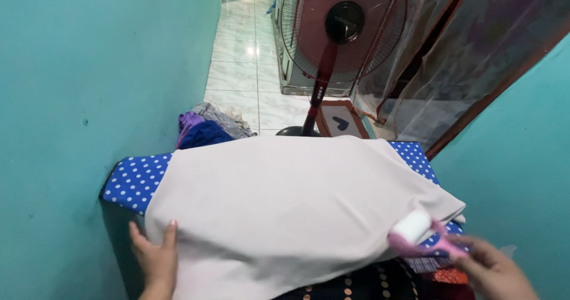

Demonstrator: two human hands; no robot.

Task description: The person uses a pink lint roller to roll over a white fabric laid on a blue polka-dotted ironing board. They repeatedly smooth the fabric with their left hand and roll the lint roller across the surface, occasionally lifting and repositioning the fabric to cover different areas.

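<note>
A pale grey-white cloth [285,199] lies spread over a board with a blue cover dotted white [135,181]. My left hand [155,257] rests flat on the cloth's near left edge, fingers apart. My right hand [491,270] grips the pink handle of a lint roller [418,233], whose white roll touches the cloth's right corner. The right hand is blurred.
Teal walls close in on both sides. A red standing fan [338,33] stands beyond the board on a tiled floor. A pile of purple, blue and grey clothes [208,128] sits behind the board at left. Dark dotted fabric [362,285] hangs at the near edge.
</note>
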